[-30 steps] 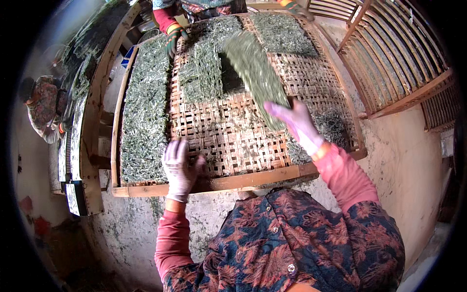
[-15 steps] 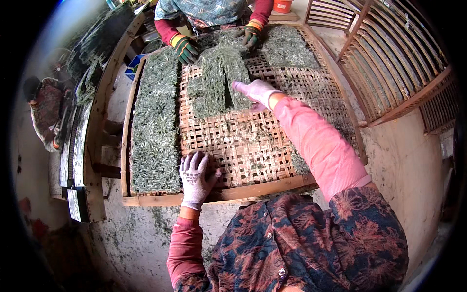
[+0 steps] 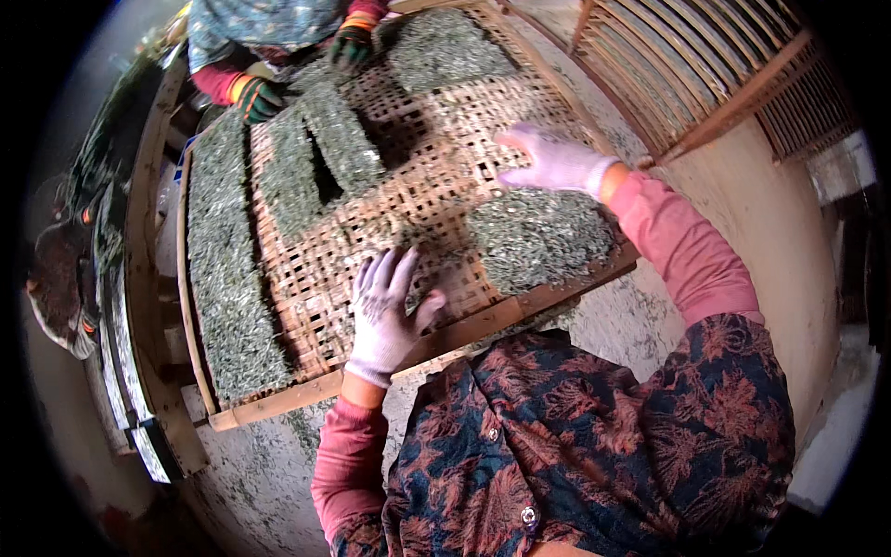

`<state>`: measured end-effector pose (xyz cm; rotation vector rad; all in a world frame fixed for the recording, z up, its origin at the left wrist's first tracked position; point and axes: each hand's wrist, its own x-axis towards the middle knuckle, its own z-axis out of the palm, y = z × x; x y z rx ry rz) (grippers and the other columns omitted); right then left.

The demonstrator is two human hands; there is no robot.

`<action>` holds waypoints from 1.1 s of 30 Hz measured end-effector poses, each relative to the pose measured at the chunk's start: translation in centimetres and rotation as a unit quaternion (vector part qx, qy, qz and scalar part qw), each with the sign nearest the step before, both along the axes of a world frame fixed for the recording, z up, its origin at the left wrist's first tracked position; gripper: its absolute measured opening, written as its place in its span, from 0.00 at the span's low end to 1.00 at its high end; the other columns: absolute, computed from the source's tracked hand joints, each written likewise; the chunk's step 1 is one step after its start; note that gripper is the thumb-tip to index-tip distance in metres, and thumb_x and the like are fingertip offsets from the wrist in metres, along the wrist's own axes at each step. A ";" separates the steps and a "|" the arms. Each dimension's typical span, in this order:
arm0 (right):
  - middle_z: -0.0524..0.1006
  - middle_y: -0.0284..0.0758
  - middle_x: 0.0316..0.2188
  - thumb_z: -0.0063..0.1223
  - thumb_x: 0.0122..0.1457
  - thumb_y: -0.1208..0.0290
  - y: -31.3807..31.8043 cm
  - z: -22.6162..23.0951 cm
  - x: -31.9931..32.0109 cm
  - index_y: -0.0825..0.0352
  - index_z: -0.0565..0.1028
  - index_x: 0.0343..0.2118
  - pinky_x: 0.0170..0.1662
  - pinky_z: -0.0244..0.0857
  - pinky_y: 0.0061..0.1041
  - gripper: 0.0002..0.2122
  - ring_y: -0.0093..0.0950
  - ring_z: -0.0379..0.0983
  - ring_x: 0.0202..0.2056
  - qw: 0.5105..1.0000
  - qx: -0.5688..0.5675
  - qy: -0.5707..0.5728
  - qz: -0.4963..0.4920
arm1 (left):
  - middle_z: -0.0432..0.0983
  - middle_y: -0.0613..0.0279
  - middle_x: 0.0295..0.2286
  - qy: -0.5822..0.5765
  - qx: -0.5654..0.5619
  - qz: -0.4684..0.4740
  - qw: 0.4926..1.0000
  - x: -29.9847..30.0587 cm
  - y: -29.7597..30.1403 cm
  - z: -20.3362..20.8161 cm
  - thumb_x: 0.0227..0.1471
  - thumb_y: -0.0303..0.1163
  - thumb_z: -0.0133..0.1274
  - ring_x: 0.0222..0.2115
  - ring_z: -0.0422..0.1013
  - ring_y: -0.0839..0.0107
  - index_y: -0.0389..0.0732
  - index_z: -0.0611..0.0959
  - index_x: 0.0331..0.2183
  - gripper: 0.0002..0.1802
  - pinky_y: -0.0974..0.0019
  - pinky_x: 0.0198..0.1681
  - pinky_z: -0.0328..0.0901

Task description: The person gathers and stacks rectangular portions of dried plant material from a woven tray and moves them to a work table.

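A woven bamboo tray (image 3: 390,223) in a wooden frame lies in front of me, partly covered with rectangular sheets of dark green shredded leaves (image 3: 227,269). My left hand (image 3: 385,311), in a pale glove, rests flat with spread fingers on the bare weave near the front edge. My right hand (image 3: 557,160), also gloved, hovers open over the right side, just above a green sheet (image 3: 538,237). Across the tray, another person's gloved hands (image 3: 260,97) press on the far sheets.
A slatted wooden rack (image 3: 724,74) stands at the upper right. More stacked frames with green sheets (image 3: 111,306) lie along the left. Speckled concrete floor (image 3: 650,306) shows below the tray's front edge.
My right hand has swung from the tray's middle to its right side. My left hand has slid rightward along the front edge. The view has tilted.
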<state>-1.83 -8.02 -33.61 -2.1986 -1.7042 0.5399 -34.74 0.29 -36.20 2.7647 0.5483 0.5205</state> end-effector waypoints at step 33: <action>0.62 0.44 0.58 0.71 0.41 0.59 -13.5 -6.1 4.5 0.67 0.71 0.48 0.64 0.46 0.39 0.31 0.42 0.50 0.63 0.996 0.025 0.073 0.042 | 0.69 0.49 0.46 0.087 -0.043 -0.087 0.991 11.4 -5.5 -0.5 0.40 0.51 0.62 0.50 0.63 0.50 0.40 0.77 0.43 0.32 0.48 0.54 0.55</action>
